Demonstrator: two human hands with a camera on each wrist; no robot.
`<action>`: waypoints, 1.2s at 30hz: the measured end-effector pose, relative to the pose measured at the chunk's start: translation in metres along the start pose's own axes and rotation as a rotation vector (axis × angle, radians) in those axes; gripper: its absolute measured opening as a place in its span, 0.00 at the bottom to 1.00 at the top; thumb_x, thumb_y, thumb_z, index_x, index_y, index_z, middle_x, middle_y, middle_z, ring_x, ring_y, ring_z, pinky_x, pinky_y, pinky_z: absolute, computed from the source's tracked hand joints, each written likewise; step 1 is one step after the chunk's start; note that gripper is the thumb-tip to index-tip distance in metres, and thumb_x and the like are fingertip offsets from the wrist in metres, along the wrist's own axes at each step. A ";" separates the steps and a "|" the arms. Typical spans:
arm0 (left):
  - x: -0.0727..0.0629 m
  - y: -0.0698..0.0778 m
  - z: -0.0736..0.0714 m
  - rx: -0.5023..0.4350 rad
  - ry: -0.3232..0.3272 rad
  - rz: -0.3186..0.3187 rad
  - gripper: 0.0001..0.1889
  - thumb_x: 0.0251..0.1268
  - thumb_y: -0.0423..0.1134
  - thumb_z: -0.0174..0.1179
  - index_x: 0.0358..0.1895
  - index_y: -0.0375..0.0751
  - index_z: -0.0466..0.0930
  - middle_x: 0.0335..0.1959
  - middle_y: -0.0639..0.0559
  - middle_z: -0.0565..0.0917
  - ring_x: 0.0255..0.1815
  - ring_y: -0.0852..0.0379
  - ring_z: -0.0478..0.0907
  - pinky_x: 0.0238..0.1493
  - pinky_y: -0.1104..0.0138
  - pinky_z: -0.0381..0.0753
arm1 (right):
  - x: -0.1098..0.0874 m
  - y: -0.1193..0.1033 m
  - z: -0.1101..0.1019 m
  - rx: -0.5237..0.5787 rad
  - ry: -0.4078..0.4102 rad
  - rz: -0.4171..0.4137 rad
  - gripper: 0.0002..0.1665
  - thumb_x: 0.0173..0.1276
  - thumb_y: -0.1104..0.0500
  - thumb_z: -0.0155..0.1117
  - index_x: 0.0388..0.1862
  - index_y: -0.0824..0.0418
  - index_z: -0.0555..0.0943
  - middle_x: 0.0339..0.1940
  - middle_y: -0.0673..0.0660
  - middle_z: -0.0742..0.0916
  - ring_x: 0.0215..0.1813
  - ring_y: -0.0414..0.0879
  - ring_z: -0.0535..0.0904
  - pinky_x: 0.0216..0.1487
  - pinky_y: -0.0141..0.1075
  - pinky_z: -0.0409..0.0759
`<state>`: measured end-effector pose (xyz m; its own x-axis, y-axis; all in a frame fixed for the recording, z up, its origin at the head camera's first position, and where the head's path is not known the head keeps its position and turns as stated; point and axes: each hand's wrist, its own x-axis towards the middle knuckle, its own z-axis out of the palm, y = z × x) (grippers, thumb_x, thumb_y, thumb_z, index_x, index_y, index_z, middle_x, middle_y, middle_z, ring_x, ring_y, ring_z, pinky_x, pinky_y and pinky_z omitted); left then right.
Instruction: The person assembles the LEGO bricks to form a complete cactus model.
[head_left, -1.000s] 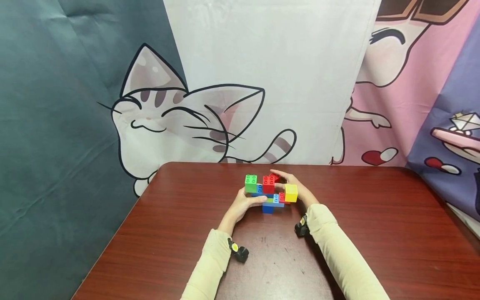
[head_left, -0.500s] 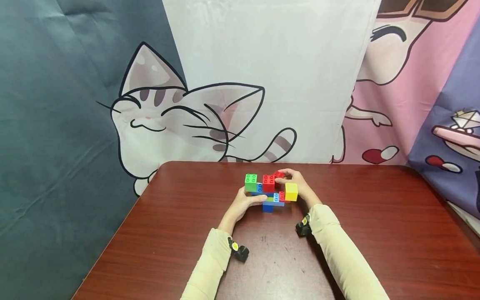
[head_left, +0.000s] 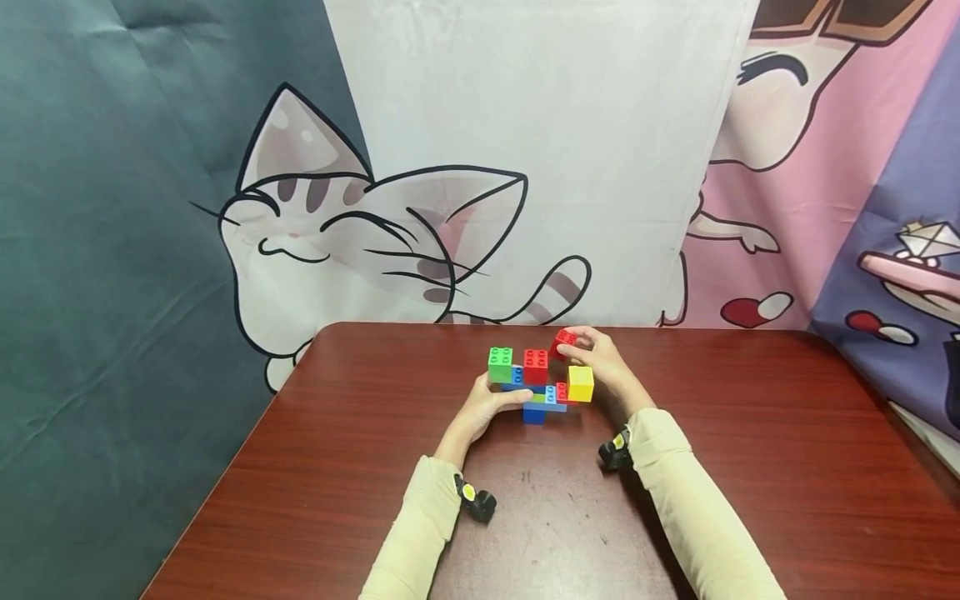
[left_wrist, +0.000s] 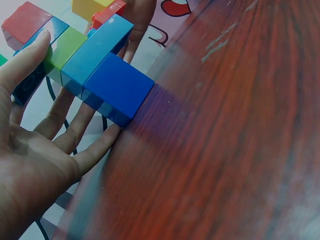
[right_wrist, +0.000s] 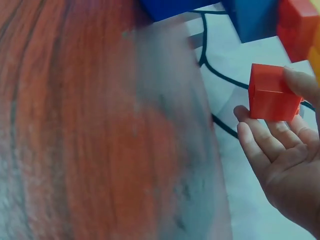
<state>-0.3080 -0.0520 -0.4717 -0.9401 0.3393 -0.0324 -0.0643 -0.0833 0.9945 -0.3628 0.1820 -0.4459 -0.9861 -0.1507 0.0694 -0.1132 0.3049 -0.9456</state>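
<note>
A built stack of toy building bricks stands on the table, a dark blue brick (left_wrist: 119,87) at its foot. Higher up are a light blue brick (left_wrist: 97,52), a lime green brick (left_wrist: 65,52), a green brick (head_left: 500,365) on the left arm, a red brick (head_left: 536,367) in the middle and a yellow brick (head_left: 580,384) at right. My left hand (head_left: 480,408) grips the stack from the left, thumb across its front. Behind the stack at right, my right hand (head_left: 600,360) pinches a separate loose red brick (right_wrist: 274,95) between thumb and fingers, apart from the stack.
The brown wooden table (head_left: 360,450) reaches back to a printed cloth backdrop (head_left: 600,150) with cartoon animals. Each wrist wears a small black camera, the left one (head_left: 476,500) and the right one (head_left: 615,452) both just above the tabletop.
My right hand has drawn the loose red brick up and to the right, away from the back of the stack. The left hand and the stack have stayed in place.
</note>
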 end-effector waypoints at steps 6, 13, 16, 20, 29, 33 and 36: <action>0.001 -0.001 0.001 -0.010 -0.002 -0.004 0.28 0.59 0.36 0.68 0.62 0.39 0.70 0.54 0.40 0.83 0.45 0.59 0.85 0.56 0.59 0.82 | -0.006 -0.011 -0.003 0.015 -0.004 -0.007 0.29 0.69 0.55 0.64 0.63 0.68 0.71 0.55 0.68 0.83 0.44 0.40 0.82 0.51 0.33 0.84; 0.000 -0.001 0.001 -0.014 -0.006 0.004 0.26 0.60 0.35 0.67 0.62 0.38 0.71 0.53 0.41 0.84 0.44 0.59 0.85 0.56 0.58 0.82 | -0.017 -0.034 -0.007 -0.003 -0.054 -0.086 0.27 0.69 0.53 0.63 0.62 0.64 0.73 0.55 0.67 0.83 0.47 0.41 0.82 0.57 0.42 0.82; 0.000 -0.001 0.001 -0.013 -0.013 0.002 0.26 0.60 0.35 0.67 0.61 0.37 0.71 0.52 0.42 0.85 0.44 0.60 0.85 0.56 0.58 0.82 | -0.022 -0.047 -0.008 -0.011 -0.069 -0.112 0.26 0.69 0.53 0.63 0.62 0.62 0.74 0.55 0.67 0.84 0.47 0.41 0.82 0.60 0.48 0.80; 0.000 0.000 0.000 -0.010 -0.011 0.002 0.26 0.60 0.35 0.67 0.61 0.37 0.71 0.52 0.42 0.85 0.44 0.59 0.85 0.56 0.58 0.82 | -0.029 -0.064 -0.004 0.011 -0.102 -0.159 0.24 0.69 0.55 0.63 0.61 0.61 0.75 0.53 0.63 0.85 0.46 0.41 0.82 0.56 0.43 0.82; -0.001 0.000 -0.001 0.010 -0.012 0.002 0.26 0.61 0.37 0.67 0.62 0.39 0.71 0.54 0.40 0.83 0.46 0.57 0.85 0.58 0.56 0.81 | -0.037 -0.082 0.010 0.027 -0.182 -0.252 0.22 0.67 0.60 0.64 0.58 0.64 0.76 0.49 0.64 0.86 0.43 0.38 0.83 0.48 0.30 0.84; -0.002 0.000 0.000 0.014 -0.014 0.002 0.25 0.62 0.37 0.66 0.62 0.39 0.71 0.54 0.40 0.84 0.47 0.56 0.85 0.59 0.55 0.80 | -0.040 -0.081 0.012 0.014 -0.195 -0.271 0.21 0.67 0.61 0.65 0.57 0.64 0.77 0.49 0.65 0.86 0.43 0.39 0.83 0.48 0.30 0.84; -0.002 0.001 0.001 0.012 -0.016 0.004 0.25 0.62 0.36 0.65 0.61 0.38 0.71 0.54 0.40 0.84 0.46 0.56 0.85 0.59 0.55 0.80 | -0.040 -0.080 0.013 0.006 -0.193 -0.279 0.20 0.66 0.61 0.65 0.57 0.62 0.77 0.47 0.62 0.87 0.44 0.40 0.82 0.47 0.30 0.84</action>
<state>-0.3063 -0.0520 -0.4709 -0.9350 0.3535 -0.0268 -0.0563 -0.0734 0.9957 -0.3127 0.1516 -0.3774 -0.8761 -0.4031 0.2645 -0.3737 0.2211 -0.9008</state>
